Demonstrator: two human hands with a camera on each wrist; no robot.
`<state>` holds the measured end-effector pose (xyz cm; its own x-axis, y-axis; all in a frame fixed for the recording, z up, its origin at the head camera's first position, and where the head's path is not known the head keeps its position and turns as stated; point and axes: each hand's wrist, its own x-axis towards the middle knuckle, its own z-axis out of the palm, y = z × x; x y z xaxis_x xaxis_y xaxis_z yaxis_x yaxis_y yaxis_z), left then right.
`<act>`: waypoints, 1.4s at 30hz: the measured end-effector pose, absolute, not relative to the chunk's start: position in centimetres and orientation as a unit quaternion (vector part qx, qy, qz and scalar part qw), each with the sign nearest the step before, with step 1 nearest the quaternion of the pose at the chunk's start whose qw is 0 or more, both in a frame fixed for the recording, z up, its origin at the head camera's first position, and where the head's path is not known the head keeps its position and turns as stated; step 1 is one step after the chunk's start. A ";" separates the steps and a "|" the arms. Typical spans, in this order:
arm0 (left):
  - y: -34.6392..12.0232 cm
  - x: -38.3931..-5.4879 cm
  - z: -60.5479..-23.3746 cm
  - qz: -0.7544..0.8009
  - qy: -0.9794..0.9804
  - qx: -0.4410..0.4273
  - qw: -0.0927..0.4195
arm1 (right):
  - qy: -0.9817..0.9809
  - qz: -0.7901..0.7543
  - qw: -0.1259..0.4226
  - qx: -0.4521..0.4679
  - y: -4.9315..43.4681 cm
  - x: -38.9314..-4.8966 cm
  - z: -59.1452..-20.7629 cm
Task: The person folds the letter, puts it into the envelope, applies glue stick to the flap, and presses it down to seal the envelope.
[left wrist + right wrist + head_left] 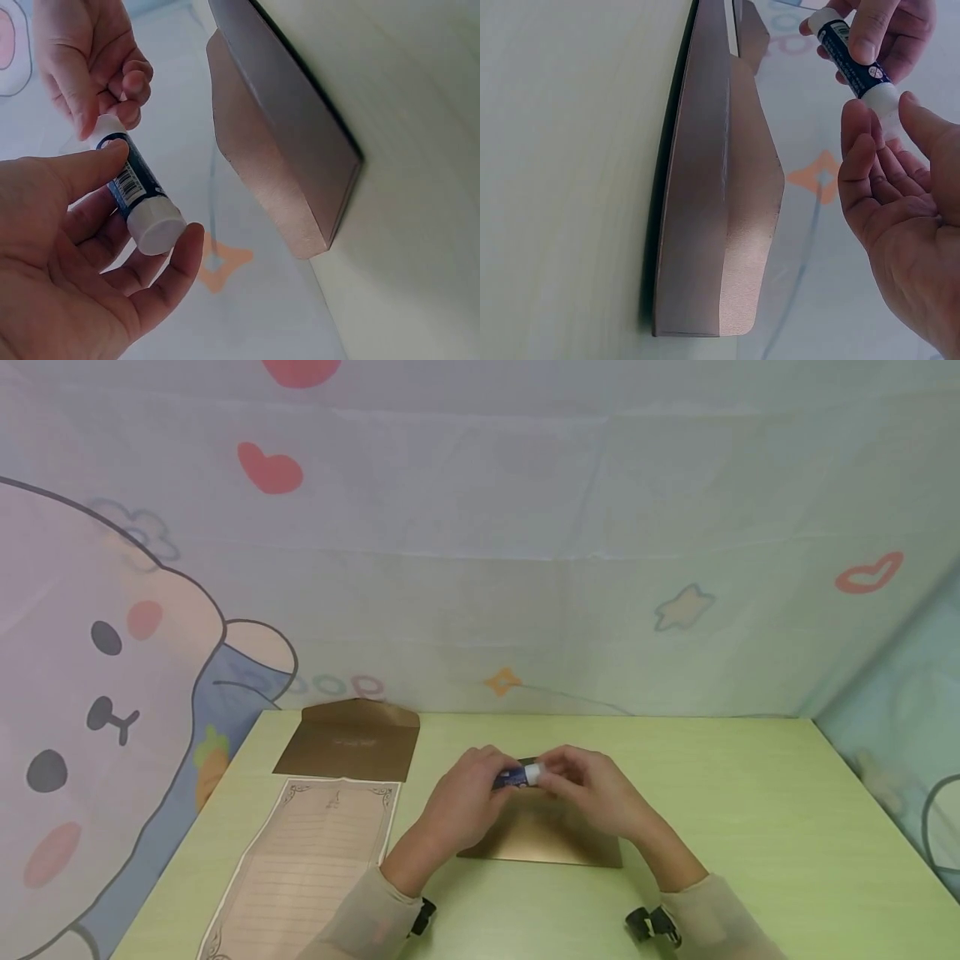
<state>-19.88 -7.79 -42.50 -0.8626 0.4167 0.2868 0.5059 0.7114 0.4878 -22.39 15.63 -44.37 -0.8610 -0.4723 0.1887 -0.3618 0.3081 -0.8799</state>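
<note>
A glue stick (519,775) with a dark blue label and white ends is held above the table between both hands. My left hand (71,232) grips its labelled barrel, thumb across the label near the barcode. At the stick's other end, my right hand (904,191) pinches the translucent cap (889,122) between thumb and fingers. Below the hands lies a bronze-brown envelope (551,835), its pointed flap (754,202) opened out toward the back and raised from the table in the wrist views.
A second brown envelope (348,752) with its flap open lies at the table's back left. In front of it is a lined sheet of letter paper (307,860) with an ornate border. A printed cloth backdrop (480,527) hangs behind the pale table (750,827).
</note>
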 end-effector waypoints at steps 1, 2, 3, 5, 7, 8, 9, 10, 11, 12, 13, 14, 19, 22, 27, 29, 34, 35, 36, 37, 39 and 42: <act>-7.8 -19.9 -42.5 -0.291 -0.920 -0.250 0.077 | 0.806 -0.531 0.053 -0.255 15.6 -22.4 -44.3; -7.8 -20.0 -42.6 -0.297 -0.919 -0.249 0.077 | 0.805 -0.534 0.052 -0.252 15.6 -22.4 -44.3; -7.8 -20.0 -42.6 -0.303 -0.917 -0.248 0.079 | 0.804 -0.538 0.048 -0.250 15.6 -22.3 -44.3; -7.8 -20.2 -42.7 -0.319 -0.911 -0.246 0.085 | 0.801 -0.545 0.039 -0.243 15.5 -22.3 -44.2; -7.9 -20.4 -42.8 -0.348 -0.903 -0.237 0.086 | 0.797 -0.555 0.029 -0.237 15.5 -22.2 -44.2; -8.0 -20.4 -42.7 -0.368 -0.897 -0.231 0.085 | 0.794 -0.561 0.024 -0.234 15.4 -22.2 -44.1; -8.1 -20.5 -42.8 -0.387 -0.891 -0.224 0.084 | 0.793 -0.564 0.019 -0.230 15.4 -22.2 -44.1; -8.1 -20.6 -42.7 -0.408 -0.884 -0.215 0.081 | 0.792 -0.567 0.014 -0.227 15.4 -22.2 -44.0; -8.2 -20.6 -42.7 -0.430 -0.876 -0.204 0.076 | 0.791 -0.569 0.010 -0.224 15.4 -22.2 -44.0; -8.3 -20.7 -42.7 -0.452 -0.868 -0.193 0.070 | 0.791 -0.570 0.006 -0.223 15.4 -22.1 -44.0; -8.4 -20.7 -42.7 -0.470 -0.861 -0.183 0.066 | 0.792 -0.568 0.002 -0.221 15.4 -22.1 -44.0; -8.5 -20.7 -42.6 -0.483 -0.855 -0.176 0.063 | 0.794 -0.566 -0.001 -0.221 15.3 -22.1 -44.0; -8.5 -20.8 -42.5 -0.534 -0.832 -0.147 0.033 | 0.811 -0.539 -0.017 -0.226 14.8 -21.7 -44.0; -8.4 -20.9 -42.6 -0.564 -0.815 -0.134 0.015 | 0.819 -0.524 -0.021 -0.233 14.4 -21.5 -44.1; -7.9 -20.8 -42.9 -0.642 -0.759 -0.106 -0.026 | 0.823 -0.512 -0.028 -0.245 13.7 -21.2 -44.3; -7.7 -20.7 -42.9 -0.673 -0.732 -0.093 -0.042 | 0.824 -0.506 -0.037 -0.252 13.6 -21.1 -44.4; -7.4 -20.5 -42.8 -0.716 -0.692 -0.078 -0.057 | 0.833 -0.480 -0.069 -0.266 13.3 -20.8 -44.5; -7.3 -20.4 -42.8 -0.717 -0.690 -0.079 -0.057 | 0.835 -0.475 -0.074 -0.266 13.3 -20.8 -44.4; -7.3 -20.4 -42.8 -0.718 -0.689 -0.081 -0.058 | 0.837 -0.471 -0.078 -0.266 13.3 -20.8 -44.3; -7.2 -20.4 -42.8 -0.718 -0.689 -0.083 -0.057 | 0.839 -0.468 -0.080 -0.265 13.3 -20.7 -44.2; -7.2 -20.4 -42.9 -0.715 -0.691 -0.087 -0.056 | 0.840 -0.466 -0.083 -0.265 13.2 -20.7 -44.1; -7.1 -20.4 -43.0 -0.713 -0.693 -0.092 -0.057 | 0.843 -0.460 -0.089 -0.266 13.2 -20.7 -44.1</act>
<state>-20.42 -7.14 -43.04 -0.9767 0.2083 0.0523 0.0463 -0.0336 0.9984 -20.68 13.23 -44.11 -0.8424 -0.3670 0.3944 -0.5303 0.4354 -0.7275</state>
